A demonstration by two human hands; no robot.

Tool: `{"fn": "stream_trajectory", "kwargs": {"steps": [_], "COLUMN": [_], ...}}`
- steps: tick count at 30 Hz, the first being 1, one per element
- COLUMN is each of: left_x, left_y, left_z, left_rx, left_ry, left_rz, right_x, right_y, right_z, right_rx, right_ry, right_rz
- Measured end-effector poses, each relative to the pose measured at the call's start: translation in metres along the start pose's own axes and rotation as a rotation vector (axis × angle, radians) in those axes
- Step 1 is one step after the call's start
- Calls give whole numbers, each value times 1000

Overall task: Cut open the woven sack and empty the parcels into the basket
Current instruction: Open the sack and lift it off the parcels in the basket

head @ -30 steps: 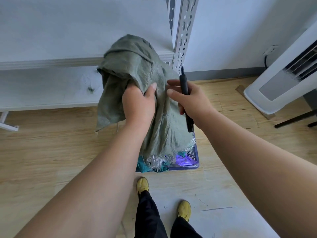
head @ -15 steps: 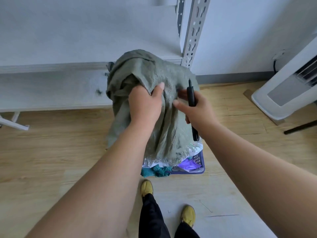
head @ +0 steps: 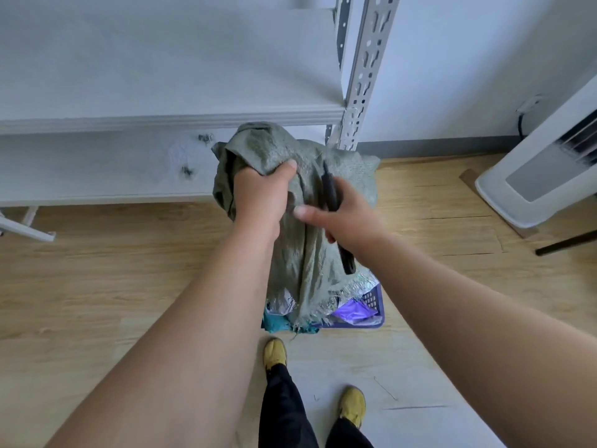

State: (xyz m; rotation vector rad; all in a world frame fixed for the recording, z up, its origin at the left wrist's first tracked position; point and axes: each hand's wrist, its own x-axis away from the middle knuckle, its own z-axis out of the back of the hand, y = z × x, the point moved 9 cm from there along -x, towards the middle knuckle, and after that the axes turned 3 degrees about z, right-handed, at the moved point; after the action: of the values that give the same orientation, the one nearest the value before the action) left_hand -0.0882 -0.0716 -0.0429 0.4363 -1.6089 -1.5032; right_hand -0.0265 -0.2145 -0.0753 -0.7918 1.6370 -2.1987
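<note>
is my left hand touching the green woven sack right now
Touching. The head view shows the left hand gripping a bunch of the woven sack, fingers curled into the fabric.

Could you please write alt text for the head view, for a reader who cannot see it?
A person's left hand grips an upended green woven sack over a blue basket holding parcels. The right hand holds a black cutter against the sack.

From my feed I see bare forearms with no sleeves, black trousers (head: 284, 412), and mustard-yellow shoes (head: 274, 352), worn and scuffed, rounded at the toes.
</note>
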Motion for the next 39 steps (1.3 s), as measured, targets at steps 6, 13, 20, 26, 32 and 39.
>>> {"fn": "stream_trajectory", "kwargs": {"steps": [6, 13, 20, 26, 32, 39], "left_x": [17, 28, 9, 7, -1, -9], "left_y": [-5, -85, -56, -31, -28, -16], "left_z": [-32, -36, -13, -7, -7, 1], "left_rx": [-65, -613, -442, -420, -330, -296], "left_ry": [-364, -378, -3, 98, 85, 92], "left_rz": [-79, -179, -163, -195, -182, -179], "right_x": [-5, -3, -4, -3, 1, 8], "right_y": [24, 14, -24, -33, -16, -6], "right_z": [37, 36, 18, 33, 38, 64], "right_rx": [-9, -118, -95, -137, -111, -98], "right_ry": [339, 191, 59, 145, 155, 225], "right_rz": [-158, -179, 11, 80, 28, -40]}}
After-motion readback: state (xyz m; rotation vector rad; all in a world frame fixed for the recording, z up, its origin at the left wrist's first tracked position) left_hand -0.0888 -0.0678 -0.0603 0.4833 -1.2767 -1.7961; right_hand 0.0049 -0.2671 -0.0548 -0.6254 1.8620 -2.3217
